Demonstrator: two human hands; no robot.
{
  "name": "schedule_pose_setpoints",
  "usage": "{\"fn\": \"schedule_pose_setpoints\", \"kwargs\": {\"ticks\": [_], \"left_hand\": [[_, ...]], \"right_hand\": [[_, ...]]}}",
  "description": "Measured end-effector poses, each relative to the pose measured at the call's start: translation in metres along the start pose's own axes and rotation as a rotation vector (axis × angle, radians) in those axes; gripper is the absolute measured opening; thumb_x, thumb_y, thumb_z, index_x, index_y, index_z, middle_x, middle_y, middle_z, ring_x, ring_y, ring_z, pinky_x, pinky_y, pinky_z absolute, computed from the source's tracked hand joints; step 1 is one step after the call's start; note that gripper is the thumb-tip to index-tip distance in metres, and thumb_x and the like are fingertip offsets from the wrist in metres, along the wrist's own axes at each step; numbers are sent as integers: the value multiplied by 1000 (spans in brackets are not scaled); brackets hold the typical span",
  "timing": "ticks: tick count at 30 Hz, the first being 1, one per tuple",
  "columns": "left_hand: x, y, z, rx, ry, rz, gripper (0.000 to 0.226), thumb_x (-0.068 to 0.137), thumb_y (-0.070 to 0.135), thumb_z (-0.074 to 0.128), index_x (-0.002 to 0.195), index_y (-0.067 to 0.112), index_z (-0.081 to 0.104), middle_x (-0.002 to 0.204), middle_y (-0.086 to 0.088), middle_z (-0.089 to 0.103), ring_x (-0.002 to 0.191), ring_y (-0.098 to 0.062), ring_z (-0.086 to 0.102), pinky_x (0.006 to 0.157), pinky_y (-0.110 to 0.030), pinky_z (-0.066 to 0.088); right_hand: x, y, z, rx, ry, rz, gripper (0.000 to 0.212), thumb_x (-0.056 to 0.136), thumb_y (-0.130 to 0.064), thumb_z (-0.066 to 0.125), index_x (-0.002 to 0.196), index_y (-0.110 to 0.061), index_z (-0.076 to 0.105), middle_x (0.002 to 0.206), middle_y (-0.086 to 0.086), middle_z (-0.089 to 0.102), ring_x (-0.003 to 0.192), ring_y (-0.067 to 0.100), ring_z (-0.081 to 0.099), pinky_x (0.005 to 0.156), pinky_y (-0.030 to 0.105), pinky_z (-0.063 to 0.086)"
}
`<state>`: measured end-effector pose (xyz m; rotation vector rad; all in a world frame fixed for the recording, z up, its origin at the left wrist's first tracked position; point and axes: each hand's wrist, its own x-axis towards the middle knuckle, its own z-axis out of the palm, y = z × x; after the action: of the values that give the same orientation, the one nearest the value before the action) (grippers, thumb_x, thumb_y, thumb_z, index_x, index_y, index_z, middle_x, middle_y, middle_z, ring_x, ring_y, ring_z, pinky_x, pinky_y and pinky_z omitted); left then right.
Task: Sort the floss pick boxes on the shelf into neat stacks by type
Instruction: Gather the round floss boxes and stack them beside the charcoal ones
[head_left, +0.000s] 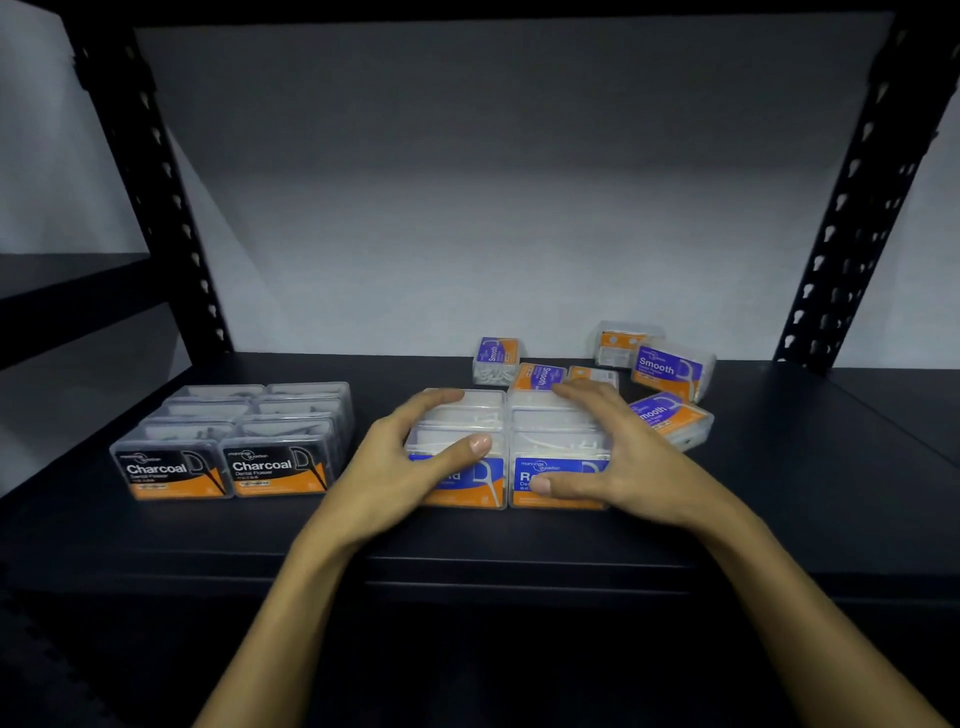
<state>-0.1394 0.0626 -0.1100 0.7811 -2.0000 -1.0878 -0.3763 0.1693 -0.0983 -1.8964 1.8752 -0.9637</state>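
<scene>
A black metal shelf (519, 540) with slotted uprights (156, 182) stands against a pale wall (467, 208). Near the shelf's front left edge sit the Charcoal boxes (234, 441), two neat rows side by side. At the front middle stand the blue boxes (511, 452), also in two rows touching each other. The left hand (410, 467) curls round the left row, fingers over the far end, thumb on the front box. The right hand (613, 452) curls round the right row the same way, so each grip clasps these boxes. Behind them toward the back right, the Smooth boxes (667, 371) lie scattered, some tilted, some on end
</scene>
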Motion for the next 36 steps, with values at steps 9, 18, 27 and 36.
{"fn": "schedule_pose_setpoints", "kwargs": {"ticks": [9,18,27,36], "left_hand": [[0,-9,-1,119,0,13,76,64,83,66,131,49,53,133,17,60,116,-2,63,102,-30,51],[-2,-8,-2,141,-11,23,67,73,73,64,134,47,50,127,20,63,109,5,64,91,-15,51],[-3,-4,-2,124,4,7,66,73,70,68,133,47,52,125,20,64,107,5,64,84,-8,50],[-5,-1,-3,122,12,-3,68,71,70,68,133,46,53,130,19,60,108,0,64,86,-12,52]], "right_hand": [[4,7,0,26,-4,-10,98,60,-63,79,143,-39,35,133,-26,31,116,-22,37,99,18,44],[5,8,8,132,24,46,110,56,-56,85,150,-37,29,150,-18,29,130,4,43,110,35,45],[2,6,7,97,30,109,139,38,-84,76,156,-38,18,164,-17,13,146,10,29,117,43,37],[-3,3,10,105,87,117,133,40,-78,80,153,-34,25,154,-17,29,132,9,44,107,38,48]]}}
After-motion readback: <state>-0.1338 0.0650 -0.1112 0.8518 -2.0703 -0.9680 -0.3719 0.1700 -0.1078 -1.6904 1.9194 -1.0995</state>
